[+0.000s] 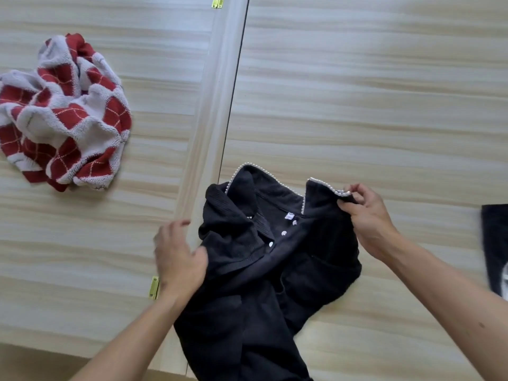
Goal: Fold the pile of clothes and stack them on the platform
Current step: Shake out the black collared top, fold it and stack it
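Note:
A black top with a pearl-trimmed collar and small white buttons lies crumpled on the wooden surface, its lower part hanging over the near edge. My right hand pinches the right collar tip between thumb and fingers. At the garment's left edge, my left hand rests with its thumb tucked into the fabric and its fingers spread over the wood. A red and white checked knit sits bunched up at the far left, untouched.
The pale wood-grain platform is split by a dark seam with brass hinges beside it. Part of another dark garment shows at the right edge.

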Demonstrator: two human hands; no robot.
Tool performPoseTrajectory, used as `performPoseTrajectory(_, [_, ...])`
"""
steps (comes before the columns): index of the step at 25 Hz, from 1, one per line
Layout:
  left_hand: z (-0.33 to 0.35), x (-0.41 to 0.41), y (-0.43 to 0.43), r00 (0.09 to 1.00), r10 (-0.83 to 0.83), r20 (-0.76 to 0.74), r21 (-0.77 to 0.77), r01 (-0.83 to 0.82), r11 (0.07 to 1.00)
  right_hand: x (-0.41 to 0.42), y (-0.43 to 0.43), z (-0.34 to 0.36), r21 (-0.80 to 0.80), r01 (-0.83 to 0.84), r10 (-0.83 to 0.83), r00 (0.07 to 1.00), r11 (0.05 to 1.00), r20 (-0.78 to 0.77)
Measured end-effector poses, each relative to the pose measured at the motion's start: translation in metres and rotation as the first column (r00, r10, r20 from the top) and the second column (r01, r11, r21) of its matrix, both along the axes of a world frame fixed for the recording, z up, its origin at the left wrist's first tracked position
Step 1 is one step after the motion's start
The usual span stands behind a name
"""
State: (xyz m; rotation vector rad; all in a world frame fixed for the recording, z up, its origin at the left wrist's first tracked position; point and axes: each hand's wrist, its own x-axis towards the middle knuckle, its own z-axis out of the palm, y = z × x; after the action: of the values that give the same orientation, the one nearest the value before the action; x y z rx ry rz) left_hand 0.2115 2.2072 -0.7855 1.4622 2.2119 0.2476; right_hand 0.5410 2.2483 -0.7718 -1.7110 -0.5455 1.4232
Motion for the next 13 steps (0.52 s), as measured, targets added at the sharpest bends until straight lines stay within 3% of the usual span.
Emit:
performPoseTrajectory(3, [-0.003, 0.056, 0.068, 0.934, -0.348, 0.087, 0.028, 0.347, 0.938, -0.008, -0.004, 0.048, 0.075, -0.195, 0.209, 0.919, 0.978, -0.334])
performPoseTrajectory(5, [-0.011, 0.086, 0.103, 0.835, -0.549, 0.011, -0.144, 0.545, 0.826, -0.008, -0.010, 0.083, 0.169, -0.357, 0.393, 0.797, 0.919, -0.458])
performPoseTrajectory(7, [-0.019, 0.104, 0.125, 0.706, -0.707, 0.047, -0.307, 0.683, 0.662, -0.002, -0.018, 0.106, 0.234, -0.430, 0.484, 0.687, 0.872, -0.542])
performPoseTrajectory(8, [-0.018, 0.111, 0.127, 0.643, -0.762, 0.085, -0.371, 0.730, 0.574, 0.003, -0.021, 0.113, 0.235, -0.406, 0.464, 0.682, 0.883, -0.565])
performPoseTrajectory(10, [-0.016, 0.118, 0.120, 0.518, -0.841, 0.155, -0.474, 0.786, 0.396, 0.013, -0.022, 0.118, 0.188, -0.278, 0.335, 0.758, 0.942, -0.559])
performPoseTrajectory(11, [-0.013, 0.121, 0.114, 0.501, -0.847, 0.176, -0.493, 0.790, 0.365, 0.021, -0.020, 0.120, 0.156, -0.201, 0.254, 0.809, 0.967, -0.531])
performPoseTrajectory(13, [-0.005, 0.121, 0.105, 0.554, -0.807, 0.202, -0.337, 0.813, 0.474, 0.038, -0.016, 0.120, 0.138, -0.158, 0.203, 0.875, 0.978, -0.439])
